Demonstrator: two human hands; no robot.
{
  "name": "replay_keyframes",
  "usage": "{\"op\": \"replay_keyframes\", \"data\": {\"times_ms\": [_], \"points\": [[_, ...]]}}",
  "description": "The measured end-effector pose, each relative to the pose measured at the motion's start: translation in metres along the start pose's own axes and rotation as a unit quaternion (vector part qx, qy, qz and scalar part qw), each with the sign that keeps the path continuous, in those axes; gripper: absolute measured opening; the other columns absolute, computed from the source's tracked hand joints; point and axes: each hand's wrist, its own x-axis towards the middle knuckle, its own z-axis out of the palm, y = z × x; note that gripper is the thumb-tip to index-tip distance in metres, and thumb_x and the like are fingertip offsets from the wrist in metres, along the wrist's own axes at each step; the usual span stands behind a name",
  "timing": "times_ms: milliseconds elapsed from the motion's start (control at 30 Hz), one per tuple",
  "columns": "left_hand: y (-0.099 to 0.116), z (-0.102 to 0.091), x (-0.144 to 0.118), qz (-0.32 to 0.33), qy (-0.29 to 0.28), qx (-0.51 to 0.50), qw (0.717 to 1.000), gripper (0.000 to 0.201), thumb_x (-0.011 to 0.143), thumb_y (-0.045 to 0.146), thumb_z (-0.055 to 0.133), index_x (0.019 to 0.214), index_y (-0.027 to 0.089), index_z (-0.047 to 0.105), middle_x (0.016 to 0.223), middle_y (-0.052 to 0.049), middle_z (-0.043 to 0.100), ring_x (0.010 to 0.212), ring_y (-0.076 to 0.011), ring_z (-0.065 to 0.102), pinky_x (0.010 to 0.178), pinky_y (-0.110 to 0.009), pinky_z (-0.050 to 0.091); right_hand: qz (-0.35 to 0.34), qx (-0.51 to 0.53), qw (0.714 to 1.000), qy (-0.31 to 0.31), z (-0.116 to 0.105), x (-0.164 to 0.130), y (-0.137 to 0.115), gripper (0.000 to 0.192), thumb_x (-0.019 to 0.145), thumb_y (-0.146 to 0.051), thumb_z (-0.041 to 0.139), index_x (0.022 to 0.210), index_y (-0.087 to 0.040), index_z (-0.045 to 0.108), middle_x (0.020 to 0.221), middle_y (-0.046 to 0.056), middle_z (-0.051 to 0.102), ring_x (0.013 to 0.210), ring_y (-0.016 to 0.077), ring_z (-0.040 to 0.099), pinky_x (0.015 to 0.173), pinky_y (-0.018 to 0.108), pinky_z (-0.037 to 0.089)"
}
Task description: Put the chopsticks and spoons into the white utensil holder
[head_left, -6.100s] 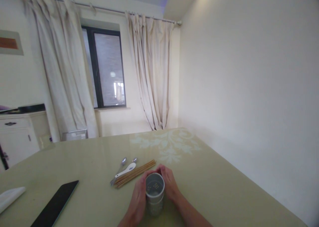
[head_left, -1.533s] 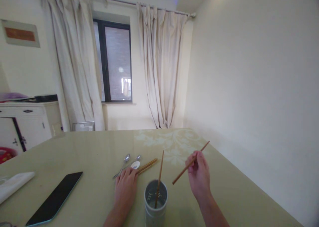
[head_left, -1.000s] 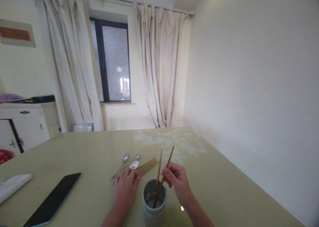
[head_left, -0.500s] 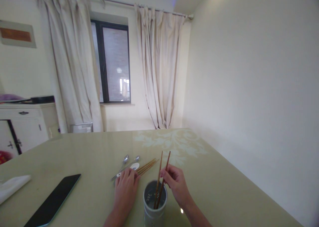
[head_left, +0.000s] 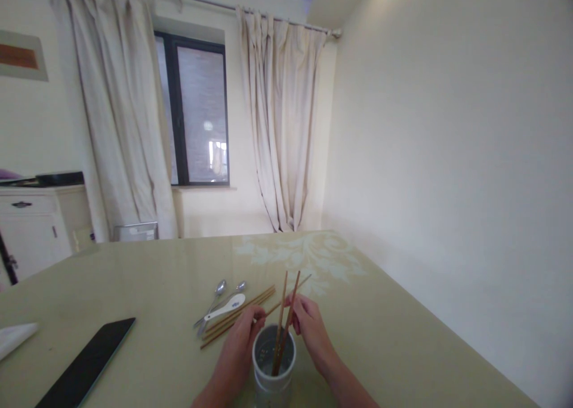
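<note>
A grey-white cylindrical utensil holder stands upright at the table's near edge, with two brown chopsticks leaning in it. My left hand, just left of the holder, is closed on a single chopstick that slants up to the right behind those two. The fingers of my right hand are pinched around that same chopstick, partly hidden by the standing pair. Left of the hands lie several loose chopsticks, a white ceramic spoon with a blue mark, and two metal spoons.
A black flat phone-like slab lies on the table at left, with a white object beyond it at the edge. The wall runs along the table's right side. Curtains, a window and a white cabinet stand behind.
My left hand has drawn back from the spoons toward the holder with one chopstick. My right hand has moved off the standing pair onto this chopstick. The view has turned slightly right.
</note>
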Motion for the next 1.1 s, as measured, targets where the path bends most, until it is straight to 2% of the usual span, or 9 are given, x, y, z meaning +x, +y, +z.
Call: {"op": "replay_keyframes", "data": {"times_ms": [133, 233, 300, 400, 500, 567, 733, 933, 1100], "points": [[0.005, 0.001, -0.003, 0.016, -0.039, 0.007, 0.999, 0.015, 0.093, 0.035, 0.061, 0.099, 0.025, 0.071, 0.098, -0.006, 0.078, 0.089, -0.0232, 0.073, 0.08, -0.032, 0.058, 0.035, 0.016, 0.999, -0.016, 0.003, 0.005, 0.01, 0.07, 0.076, -0.085, 0.074, 0.088, -0.016, 0.073, 0.064, -0.001, 0.065, 0.047, 0.0101, 0.047, 0.047, 0.023, 0.032], [0.0, -0.004, 0.001, 0.046, -0.01, 0.056, 0.997, 0.023, 0.099, 0.035, 0.055, 0.103, 0.025, 0.075, 0.104, -0.008, 0.08, 0.1, -0.0257, 0.073, 0.09, -0.037, 0.058, 0.015, 0.042, 0.999, -0.002, 0.002, 0.005, 0.003, 0.069, 0.075, -0.083, 0.076, 0.085, -0.016, 0.073, 0.063, 0.0, 0.065, 0.05, 0.0116, 0.051, 0.05, 0.024, 0.036], [-0.006, -0.008, 0.004, 0.048, 0.037, 0.135, 0.989, 0.031, 0.104, 0.033, 0.047, 0.106, 0.024, 0.077, 0.11, -0.01, 0.08, 0.109, -0.028, 0.072, 0.101, -0.044, 0.054, -0.019, 0.053, 0.997, 0.048, -0.005, 0.007, -0.009, 0.069, 0.073, -0.085, 0.076, 0.079, -0.016, 0.071, 0.061, 0.0, 0.062, 0.052, 0.0123, 0.051, 0.05, 0.024, 0.037], [-0.015, -0.016, 0.005, 0.003, 0.09, 0.296, 0.951, 0.037, 0.105, 0.023, 0.041, 0.116, 0.024, 0.077, 0.12, -0.011, 0.079, 0.117, -0.031, 0.069, 0.103, -0.049, 0.051, -0.079, 0.062, 0.98, 0.169, -0.026, 0.01, -0.033, 0.069, 0.074, -0.086, 0.075, 0.076, -0.018, 0.069, 0.057, -0.003, 0.056, 0.051, 0.0121, 0.047, 0.048, 0.024, 0.035], [-0.019, -0.021, 0.004, -0.051, 0.085, 0.396, 0.913, 0.037, 0.105, 0.02, 0.045, 0.125, 0.024, 0.075, 0.129, -0.011, 0.076, 0.124, -0.032, 0.066, 0.101, -0.048, 0.049, -0.139, 0.078, 0.952, 0.263, -0.05, 0.011, -0.054, 0.064, 0.079, -0.083, 0.074, 0.073, -0.02, 0.063, 0.054, -0.007, 0.046, 0.049, 0.0099, 0.039, 0.045, 0.022, 0.029], [-0.018, -0.023, 0.003, -0.069, 0.066, 0.415, 0.905, 0.034, 0.104, 0.022, 0.048, 0.123, 0.024, 0.076, 0.128, -0.01, 0.076, 0.124, -0.0314, 0.065, 0.101, -0.047, 0.049, -0.159, 0.123, 0.938, 0.282, -0.06, 0.01, -0.065, 0.062, 0.082, -0.08, 0.074, 0.073, -0.021, 0.059, 0.055, -0.009, 0.043, 0.048, 0.0086, 0.035, 0.044, 0.02, 0.026], [-0.011, -0.024, 0.003, -0.066, 0.041, 0.403, 0.912, 0.027, 0.104, 0.025, 0.052, 0.109, 0.026, 0.078, 0.119, -0.008, 0.076, 0.118, -0.0293, 0.067, 0.1, -0.045, 0.047, -0.152, 0.18, 0.949, 0.208, -0.051, 0.001, -0.074, 0.058, 0.083, -0.075, 0.078, 0.075, -0.021, 0.06, 0.057, -0.008, 0.044, 0.048, 0.0077, 0.036, 0.044, 0.019, 0.027], [-0.017, -0.024, 0.002, -0.082, 0.047, 0.41, 0.907, 0.025, 0.104, 0.027, 0.052, 0.107, 0.024, 0.076, 0.121, -0.009, 0.075, 0.12, -0.0303, 0.065, 0.099, -0.044, 0.046, -0.128, 0.055, 0.99, 0.033, -0.015, -0.017, -0.061, 0.061, 0.091, -0.078, 0.067, 0.073, -0.019, 0.063, 0.053, -0.006, 0.045, 0.045, 0.0086, 0.039, 0.043, 0.021, 0.027], [-0.02, -0.02, 0.003, -0.054, 0.057, 0.415, 0.907, 0.028, 0.106, 0.026, 0.048, 0.107, 0.024, 0.075, 0.121, -0.009, 0.075, 0.12, -0.0293, 0.065, 0.099, -0.043, 0.045, -0.097, -0.01, 0.993, -0.065, -0.002, -0.025, -0.051, 0.057, 0.093, -0.073, 0.067, 0.076, -0.019, 0.065, 0.057, -0.004, 0.051, 0.049, 0.0094, 0.043, 0.046, 0.022, 0.03]]}}
